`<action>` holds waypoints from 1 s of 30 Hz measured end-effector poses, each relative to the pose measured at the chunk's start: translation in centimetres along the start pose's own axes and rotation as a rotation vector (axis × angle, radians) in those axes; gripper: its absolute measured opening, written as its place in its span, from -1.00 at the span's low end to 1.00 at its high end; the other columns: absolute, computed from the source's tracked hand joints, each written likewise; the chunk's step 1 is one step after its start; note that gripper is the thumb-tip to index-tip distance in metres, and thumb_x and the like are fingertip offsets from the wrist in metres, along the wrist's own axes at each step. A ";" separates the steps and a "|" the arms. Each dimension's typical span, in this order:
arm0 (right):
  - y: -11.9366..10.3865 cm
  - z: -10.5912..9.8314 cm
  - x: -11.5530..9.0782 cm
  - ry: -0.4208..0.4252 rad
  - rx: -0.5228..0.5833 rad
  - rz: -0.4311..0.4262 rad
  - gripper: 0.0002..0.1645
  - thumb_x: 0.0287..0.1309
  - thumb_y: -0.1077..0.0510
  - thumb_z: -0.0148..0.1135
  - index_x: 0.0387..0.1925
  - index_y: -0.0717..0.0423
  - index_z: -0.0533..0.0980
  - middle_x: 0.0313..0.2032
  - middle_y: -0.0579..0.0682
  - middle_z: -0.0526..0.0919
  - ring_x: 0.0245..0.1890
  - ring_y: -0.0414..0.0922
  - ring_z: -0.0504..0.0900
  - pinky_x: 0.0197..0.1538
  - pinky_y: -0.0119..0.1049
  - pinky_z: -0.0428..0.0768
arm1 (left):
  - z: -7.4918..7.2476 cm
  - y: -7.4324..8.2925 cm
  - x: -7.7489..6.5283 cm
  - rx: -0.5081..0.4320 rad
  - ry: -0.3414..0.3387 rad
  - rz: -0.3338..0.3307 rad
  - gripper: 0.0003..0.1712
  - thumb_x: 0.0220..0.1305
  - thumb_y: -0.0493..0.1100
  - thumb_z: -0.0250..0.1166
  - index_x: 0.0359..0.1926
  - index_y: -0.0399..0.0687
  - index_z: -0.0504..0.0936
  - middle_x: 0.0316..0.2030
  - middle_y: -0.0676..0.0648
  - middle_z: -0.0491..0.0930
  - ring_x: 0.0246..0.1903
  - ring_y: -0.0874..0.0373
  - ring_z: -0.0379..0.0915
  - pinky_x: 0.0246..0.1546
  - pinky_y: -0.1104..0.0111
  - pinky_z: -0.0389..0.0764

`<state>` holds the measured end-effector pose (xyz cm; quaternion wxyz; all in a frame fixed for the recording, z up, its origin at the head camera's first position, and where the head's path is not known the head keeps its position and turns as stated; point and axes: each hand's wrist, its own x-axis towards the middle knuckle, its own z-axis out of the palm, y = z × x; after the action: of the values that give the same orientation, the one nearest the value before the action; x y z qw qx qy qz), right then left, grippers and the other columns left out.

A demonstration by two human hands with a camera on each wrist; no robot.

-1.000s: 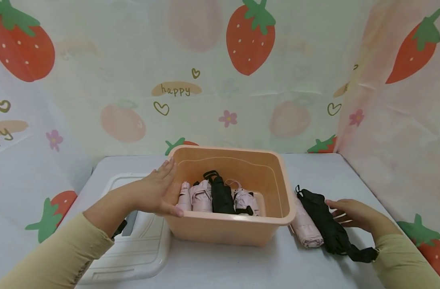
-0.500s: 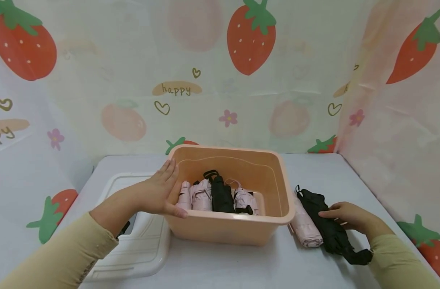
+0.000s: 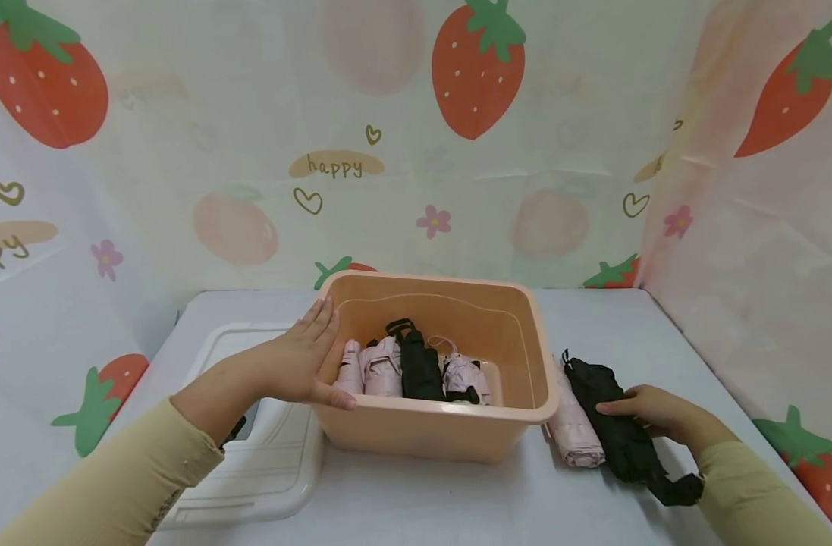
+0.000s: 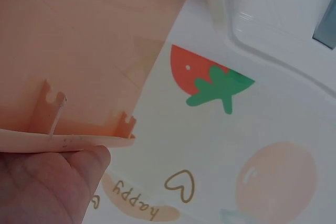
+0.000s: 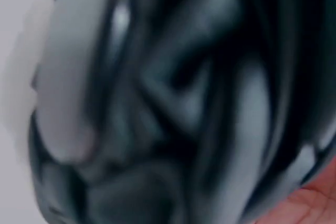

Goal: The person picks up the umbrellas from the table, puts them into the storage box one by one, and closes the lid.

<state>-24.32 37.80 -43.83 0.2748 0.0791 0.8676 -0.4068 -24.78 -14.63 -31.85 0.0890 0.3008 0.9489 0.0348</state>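
In the head view my left hand (image 3: 299,364) rests on the left rim of a peach plastic bin (image 3: 416,436), its fingers straight and its thumb along the front rim. The left wrist view shows part of that hand (image 4: 50,190) against the bin's rim (image 4: 79,142). At the right, my right hand (image 3: 668,413) grips a black folded umbrella (image 3: 616,436), thumb on top; its other fingers are partly hidden. The umbrella (image 5: 157,103) fills the right wrist view, blurred. Left of it on the table lies a pink folded umbrella (image 3: 576,432), close beside the bin.
Inside the bin stand a black folded umbrella (image 3: 421,368) and several pink ones (image 3: 381,368), toward the left and middle. A white lid (image 3: 265,470) lies left of the bin on the white table (image 3: 422,508). Strawberry-print cloth (image 3: 388,227) surrounds the table.
My right hand has closed around the black umbrella, which has turned slightly; its strap end sits a little lower and further left. My left hand has stayed on the bin's rim.
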 end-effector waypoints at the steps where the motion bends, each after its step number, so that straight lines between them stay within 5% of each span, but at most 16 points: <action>1: 0.0 0.1 -0.1 -0.005 0.012 -0.001 0.12 0.08 -0.20 0.20 0.15 0.71 -0.02 0.08 0.46 0.32 0.06 0.27 0.41 0.00 0.04 0.46 | 0.0 0.0 0.0 0.002 -0.001 0.001 0.52 -0.26 0.65 0.07 0.35 -0.45 -0.27 0.36 -0.40 -0.43 0.34 -0.24 -0.58 0.30 -0.02 -0.18; 22: -1.1 0.2 -1.2 -0.077 0.125 -0.115 0.01 0.15 0.00 0.16 0.23 0.61 -0.15 0.17 0.50 0.20 0.15 0.28 0.31 0.10 0.11 0.35 | -0.1 0.1 0.2 -0.023 -0.025 -0.018 0.54 -0.28 0.64 0.09 0.35 -0.43 -0.30 0.36 -0.36 -0.48 0.34 -0.21 -0.63 0.31 0.00 -0.21; 30: -1.5 0.4 -1.4 -0.031 0.063 -0.135 0.10 0.10 -0.05 0.22 0.25 0.60 -0.19 0.20 0.53 0.11 0.19 0.29 0.23 0.16 0.17 0.25 | 0.1 0.0 0.1 -0.035 -0.025 -0.022 0.54 -0.28 0.64 0.10 0.35 -0.42 -0.31 0.36 -0.35 -0.50 0.34 -0.20 -0.64 0.31 0.00 -0.21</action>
<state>-23.54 36.61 -42.27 0.2576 0.0225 0.8534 -0.4526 -24.89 -14.56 -31.95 0.1065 0.2894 0.9501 0.0469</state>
